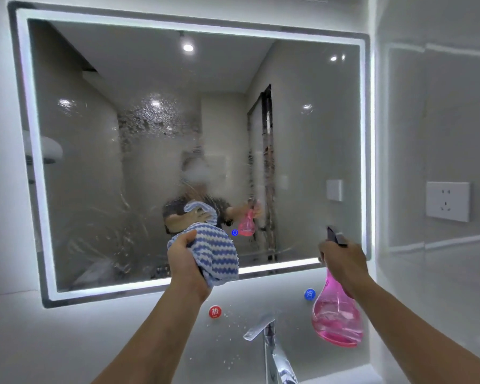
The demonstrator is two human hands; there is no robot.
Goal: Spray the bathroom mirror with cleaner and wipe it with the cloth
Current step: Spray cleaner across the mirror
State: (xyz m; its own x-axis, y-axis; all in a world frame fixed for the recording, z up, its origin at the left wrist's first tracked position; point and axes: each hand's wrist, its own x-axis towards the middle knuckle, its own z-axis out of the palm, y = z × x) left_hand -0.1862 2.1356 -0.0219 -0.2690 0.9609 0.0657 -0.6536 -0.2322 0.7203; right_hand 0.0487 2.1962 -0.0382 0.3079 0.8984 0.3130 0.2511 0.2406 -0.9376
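- Mirror [302,128] carries spray in a patch at upper centre, with runs trailing down the middle and a streak on the right by the reflected door edge. Lower left shows curved wet smears. Step in hand, as I judge it: wiping, with spray already on the glass.
- Your left hand [187,259] holds the cloth [215,250] bunched at the mirror's lower centre, just above the lit bottom strip. Whether the cloth touches the glass, I cannot tell.
- Spread the cloth flatter before you go on; a tight wad gives a small contact patch and drags streaks.
- Start high at the droplet patch and work down in overlapping passes, so runs are caught rather than chased.
- Take the right-hand streak too, and mind the small blue touch button [234,232] on the glass beside the cloth.
- Left fingers: curled tight around the cloth, thumb on top, a full fistful.
- Your right hand [341,257] is wrapped around the neck of the pink bottle [337,317], held off the lower right corner of the mirror, nozzle toward the glass. Fingertips are hidden, so whether one rests on the trigger, I cannot tell.
- Bottle hangs above the tap [263,328]; keep it clear as you reach.
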